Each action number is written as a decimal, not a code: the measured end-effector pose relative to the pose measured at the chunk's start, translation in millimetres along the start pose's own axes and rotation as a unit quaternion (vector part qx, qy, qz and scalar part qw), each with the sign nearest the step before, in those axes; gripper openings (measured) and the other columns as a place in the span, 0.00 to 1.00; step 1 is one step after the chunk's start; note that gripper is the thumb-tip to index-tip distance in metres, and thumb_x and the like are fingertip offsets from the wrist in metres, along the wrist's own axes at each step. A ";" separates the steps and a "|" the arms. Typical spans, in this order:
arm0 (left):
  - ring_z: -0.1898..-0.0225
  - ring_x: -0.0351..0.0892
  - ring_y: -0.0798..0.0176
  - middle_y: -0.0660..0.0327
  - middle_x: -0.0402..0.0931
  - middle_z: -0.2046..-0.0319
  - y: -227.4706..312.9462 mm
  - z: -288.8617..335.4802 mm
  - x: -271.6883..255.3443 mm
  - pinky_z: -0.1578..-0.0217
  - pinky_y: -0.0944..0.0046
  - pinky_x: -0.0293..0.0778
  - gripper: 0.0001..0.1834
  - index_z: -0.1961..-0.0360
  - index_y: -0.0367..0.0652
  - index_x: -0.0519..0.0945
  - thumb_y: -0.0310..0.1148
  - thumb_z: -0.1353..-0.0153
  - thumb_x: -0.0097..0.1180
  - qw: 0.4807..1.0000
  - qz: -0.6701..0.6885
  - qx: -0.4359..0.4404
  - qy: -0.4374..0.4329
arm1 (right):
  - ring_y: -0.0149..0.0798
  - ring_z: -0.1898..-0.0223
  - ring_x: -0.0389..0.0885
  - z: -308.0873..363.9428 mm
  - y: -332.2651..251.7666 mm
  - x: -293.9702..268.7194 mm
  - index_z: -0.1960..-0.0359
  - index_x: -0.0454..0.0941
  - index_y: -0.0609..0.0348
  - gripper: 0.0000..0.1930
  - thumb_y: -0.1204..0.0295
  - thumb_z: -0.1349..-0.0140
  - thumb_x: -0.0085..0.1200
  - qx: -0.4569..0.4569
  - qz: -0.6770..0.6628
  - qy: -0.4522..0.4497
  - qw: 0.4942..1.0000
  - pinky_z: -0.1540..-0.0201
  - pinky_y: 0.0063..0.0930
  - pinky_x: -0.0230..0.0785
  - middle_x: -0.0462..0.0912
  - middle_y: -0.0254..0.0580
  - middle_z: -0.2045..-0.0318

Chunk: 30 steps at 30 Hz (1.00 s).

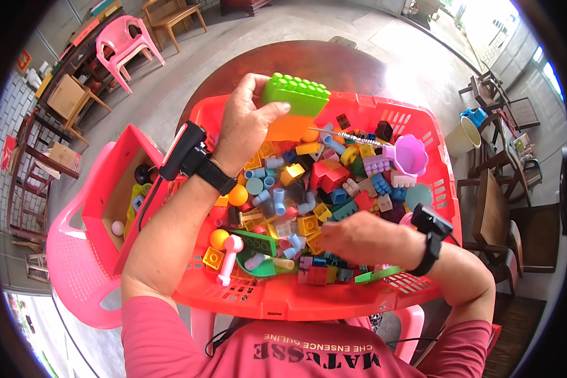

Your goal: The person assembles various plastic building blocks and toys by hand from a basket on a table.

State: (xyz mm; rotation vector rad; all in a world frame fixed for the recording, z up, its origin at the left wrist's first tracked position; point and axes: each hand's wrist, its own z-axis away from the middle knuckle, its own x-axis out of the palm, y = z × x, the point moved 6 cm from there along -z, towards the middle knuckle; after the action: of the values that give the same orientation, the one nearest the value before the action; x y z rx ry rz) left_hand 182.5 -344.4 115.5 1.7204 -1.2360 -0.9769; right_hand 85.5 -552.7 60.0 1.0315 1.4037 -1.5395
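Observation:
My left hand (pixel 249 120) is closed around a building block stack, thumb across its near face. The stack has a green studded block (pixel 296 101) on top and an orange block (pixel 288 128) below, held over the far side of a red plastic basket (pixel 283 307). My right hand (pixel 368 240) is curled low over the loose pieces, right of the middle. Its fingertips are bent out of sight, so what they hold is hidden. Left of it lie yellow blocks (pixel 307 225) and blue pipe pieces (pixel 279 200).
In the basket are a purple cup-shaped toy (pixel 411 155), a metal spring-like rod (pixel 353 136), orange balls (pixel 238 195) and a pink-and-white toy piece (pixel 229 259). A red box (pixel 110 201) stands on a pink chair (pixel 75 268) at left. The basket rests on a brown round table (pixel 264 60).

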 end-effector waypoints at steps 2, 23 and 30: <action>0.60 0.75 0.70 0.63 0.77 0.61 -4.7 -2.1 -6.2 0.55 0.67 0.73 0.16 0.54 0.38 0.73 0.24 0.44 0.61 0.999 0.008 -0.027 0.027 | 0.42 0.71 0.83 -0.9 0.4 15.1 0.65 0.76 0.58 0.05 0.74 0.42 0.51 0.031 0.027 -0.010 0.999 0.73 0.35 0.75 0.78 0.41 0.72; 0.59 0.78 0.46 0.51 0.73 0.59 -5.9 -7.5 -34.5 0.58 0.50 0.76 0.18 0.53 0.47 0.74 0.28 0.47 0.58 0.898 -0.433 0.054 0.051 | 0.39 0.75 0.80 2.9 7.3 20.2 0.67 0.74 0.59 0.05 0.74 0.43 0.53 0.054 0.139 -0.071 0.986 0.76 0.32 0.72 0.72 0.45 0.65; 0.57 0.78 0.44 0.50 0.72 0.58 -18.8 -6.3 -31.9 0.57 0.49 0.77 0.21 0.50 0.47 0.73 0.28 0.47 0.57 0.877 -0.480 0.030 0.021 | 0.39 0.75 0.80 3.1 8.9 22.1 0.66 0.74 0.59 0.05 0.74 0.43 0.53 0.066 0.137 -0.055 0.987 0.76 0.33 0.73 0.71 0.46 0.63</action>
State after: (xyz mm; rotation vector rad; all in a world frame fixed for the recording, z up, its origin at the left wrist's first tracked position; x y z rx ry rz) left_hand 187.6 -308.6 105.3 2.4356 -0.3024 -1.4295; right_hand 85.8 -557.1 36.4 1.1474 1.0477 -1.4751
